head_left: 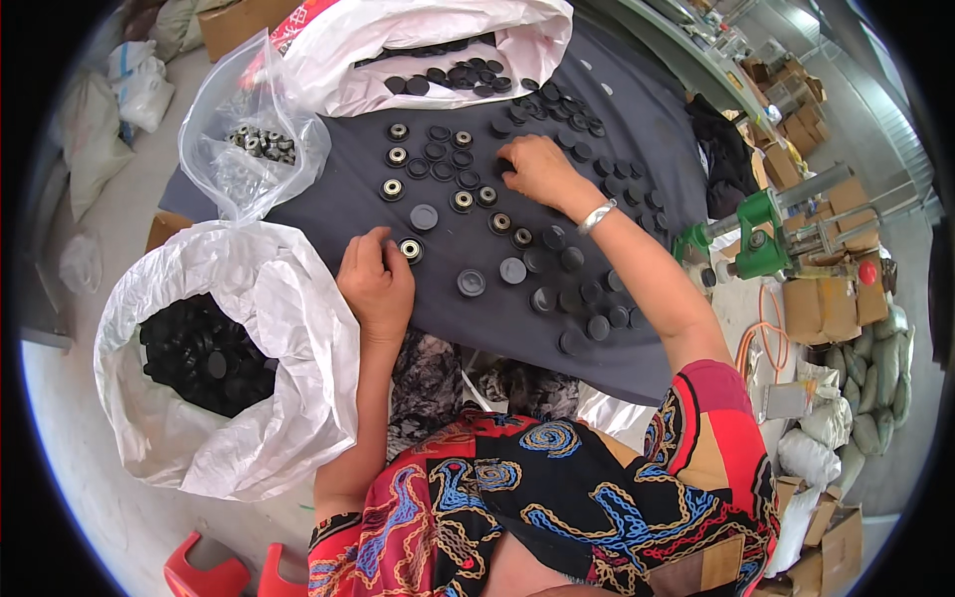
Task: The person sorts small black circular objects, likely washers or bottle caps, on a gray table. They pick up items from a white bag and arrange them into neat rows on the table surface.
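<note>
Just right of the left hand [378,289] sits a round black piece [410,251], flat, no long axis, shiny metal centre up; that hand's nearer, fingers curled, pinch unclear. Farther right, the right hand [542,172] bends over smooth dark cloth [438,313], grip hidden; leftward, a crinkled white sack [310,333].

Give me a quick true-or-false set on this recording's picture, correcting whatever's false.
1. The right hand has a silver bracelet at its wrist. True.
2. The clear plastic bag holds black caps. False: the clear plastic bag holds small metal bearings.
3. The left hand is beside a bearing-fitted black cap. True.
4. The tablecloth is white. False: the tablecloth is dark grey.
5. A green hand press appears right of the tablecloth. True.
</note>
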Demonstrator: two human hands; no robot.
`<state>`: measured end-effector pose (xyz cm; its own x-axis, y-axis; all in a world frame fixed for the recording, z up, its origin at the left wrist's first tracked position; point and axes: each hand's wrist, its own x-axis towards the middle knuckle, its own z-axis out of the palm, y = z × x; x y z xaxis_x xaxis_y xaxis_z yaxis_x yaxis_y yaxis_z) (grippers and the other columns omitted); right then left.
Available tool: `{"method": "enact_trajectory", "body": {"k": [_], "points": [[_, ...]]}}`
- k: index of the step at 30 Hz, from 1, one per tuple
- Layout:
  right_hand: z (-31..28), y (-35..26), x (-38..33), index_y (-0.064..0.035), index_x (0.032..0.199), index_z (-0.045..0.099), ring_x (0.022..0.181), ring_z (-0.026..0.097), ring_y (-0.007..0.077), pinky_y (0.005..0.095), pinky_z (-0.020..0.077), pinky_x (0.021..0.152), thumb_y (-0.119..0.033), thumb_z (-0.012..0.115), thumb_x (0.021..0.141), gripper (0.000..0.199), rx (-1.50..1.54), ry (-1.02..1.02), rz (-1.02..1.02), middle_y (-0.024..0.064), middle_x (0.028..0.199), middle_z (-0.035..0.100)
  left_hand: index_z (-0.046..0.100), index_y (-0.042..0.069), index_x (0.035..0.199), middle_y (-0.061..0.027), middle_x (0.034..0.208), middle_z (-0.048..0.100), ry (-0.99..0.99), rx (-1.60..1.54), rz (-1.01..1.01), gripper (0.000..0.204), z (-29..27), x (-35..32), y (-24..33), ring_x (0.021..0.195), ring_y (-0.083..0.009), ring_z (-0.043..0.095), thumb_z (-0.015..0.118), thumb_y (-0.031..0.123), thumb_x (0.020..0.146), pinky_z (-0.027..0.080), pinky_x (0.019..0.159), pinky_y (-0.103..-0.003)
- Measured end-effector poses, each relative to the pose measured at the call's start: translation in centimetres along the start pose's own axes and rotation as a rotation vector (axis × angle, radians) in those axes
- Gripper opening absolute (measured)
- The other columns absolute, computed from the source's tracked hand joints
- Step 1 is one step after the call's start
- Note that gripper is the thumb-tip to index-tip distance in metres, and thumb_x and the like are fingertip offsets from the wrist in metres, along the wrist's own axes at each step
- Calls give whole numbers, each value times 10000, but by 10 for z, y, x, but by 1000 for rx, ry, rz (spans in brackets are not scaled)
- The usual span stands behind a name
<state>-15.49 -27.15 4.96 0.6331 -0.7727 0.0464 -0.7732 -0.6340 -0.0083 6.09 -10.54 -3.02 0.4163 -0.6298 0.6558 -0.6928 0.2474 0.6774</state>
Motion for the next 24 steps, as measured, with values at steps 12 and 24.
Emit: {"method": "enact_trajectory", "body": {"k": [12,24], "points": [[-12,-12,42,-34,1128,675,985,634,349,433,492,888,-133,652,788,355,143,111,10,179,1031,675,648,1,906,-134,750,613,12,-9,-4,160,0,0,1,645,-321,600,624,-44,755,477,571,-416],[2,-32,111,-60,1132,678,1025,654,342,408,509,899,-89,704,733,400,120,-106,-49,189,1056,696,656,-4,896,-137,734,604,6,-16,-12,152,-3,2,3,634,-323,596,625,-48,754,470,558,-412]]}}
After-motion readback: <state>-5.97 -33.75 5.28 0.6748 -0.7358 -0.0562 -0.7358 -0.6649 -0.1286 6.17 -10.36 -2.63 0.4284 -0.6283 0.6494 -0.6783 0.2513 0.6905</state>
